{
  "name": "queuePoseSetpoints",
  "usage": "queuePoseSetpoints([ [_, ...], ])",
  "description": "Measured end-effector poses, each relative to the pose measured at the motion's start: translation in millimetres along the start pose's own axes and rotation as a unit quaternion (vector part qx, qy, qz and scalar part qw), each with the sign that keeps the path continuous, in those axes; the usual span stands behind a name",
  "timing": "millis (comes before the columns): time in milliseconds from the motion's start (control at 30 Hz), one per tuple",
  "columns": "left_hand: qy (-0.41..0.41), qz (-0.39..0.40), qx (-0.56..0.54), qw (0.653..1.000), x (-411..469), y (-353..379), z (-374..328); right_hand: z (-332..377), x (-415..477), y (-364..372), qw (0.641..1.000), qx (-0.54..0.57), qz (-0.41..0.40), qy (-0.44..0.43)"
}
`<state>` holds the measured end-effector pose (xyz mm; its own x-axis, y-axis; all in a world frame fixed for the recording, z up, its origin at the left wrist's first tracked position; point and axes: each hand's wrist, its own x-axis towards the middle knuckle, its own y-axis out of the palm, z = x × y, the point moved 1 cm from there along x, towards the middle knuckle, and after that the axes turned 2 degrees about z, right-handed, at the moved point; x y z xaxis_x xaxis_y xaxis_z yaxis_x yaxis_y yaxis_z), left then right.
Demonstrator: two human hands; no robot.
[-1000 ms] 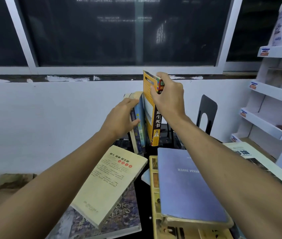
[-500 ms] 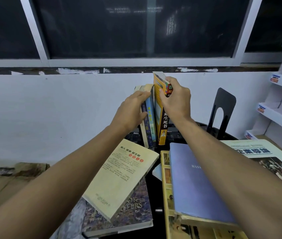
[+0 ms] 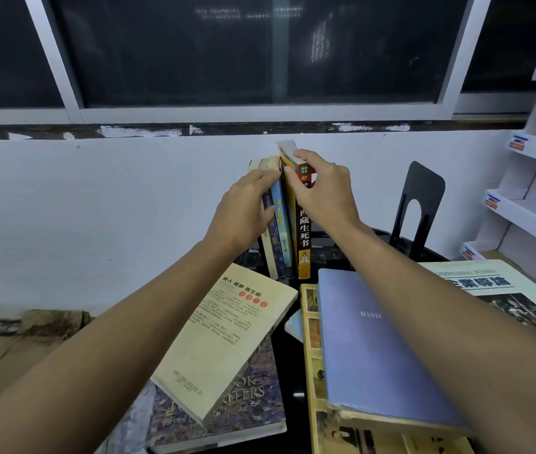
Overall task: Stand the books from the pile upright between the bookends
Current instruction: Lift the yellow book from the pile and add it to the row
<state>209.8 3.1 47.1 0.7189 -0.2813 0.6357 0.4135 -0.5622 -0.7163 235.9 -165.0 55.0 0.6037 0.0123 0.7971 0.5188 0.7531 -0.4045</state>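
Observation:
An orange-spined book (image 3: 304,237) stands upright at the right end of a short row of standing books (image 3: 278,231). My right hand (image 3: 320,188) grips its top corner. My left hand (image 3: 247,211) presses flat against the left side of the row, fingers on the blue book. A black bookend (image 3: 418,208) stands apart to the right, with a gap between it and the orange book. The left bookend is hidden behind my hand and the books. Lying flat nearer me are a cream paperback (image 3: 227,339) on a dark book (image 3: 227,411) and a purple-blue book (image 3: 378,352) on a yellow one.
A large book with a white and blue title band (image 3: 489,286) lies at the right. White display shelves (image 3: 531,198) stand at the far right. A white wall and dark window run behind the black table (image 3: 289,371). Cardboard (image 3: 8,348) lies low at the left.
The orange book has swung from a tilt to upright against the row, with my right hand still on its top. My left hand stays on the row.

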Motion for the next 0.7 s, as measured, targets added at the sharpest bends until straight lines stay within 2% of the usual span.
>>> queuePoseSetpoints([
  [200,0.009,-0.016,-0.013,1.0,3,0,-4,-6,-1,-20,0.991,0.037,0.125,-0.004],
  [333,0.009,-0.018,-0.029,0.999,2,0,-7,-13,-1,-31,0.967,0.046,0.25,0.004],
  [400,0.012,-0.019,-0.034,0.999,2,-1,-7,-16,-3,-31,0.956,0.056,0.287,0.016],
  [700,-0.01,-0.026,-0.037,0.999,-1,-5,-10,-15,-2,-21,0.957,0.065,0.281,0.02],
])
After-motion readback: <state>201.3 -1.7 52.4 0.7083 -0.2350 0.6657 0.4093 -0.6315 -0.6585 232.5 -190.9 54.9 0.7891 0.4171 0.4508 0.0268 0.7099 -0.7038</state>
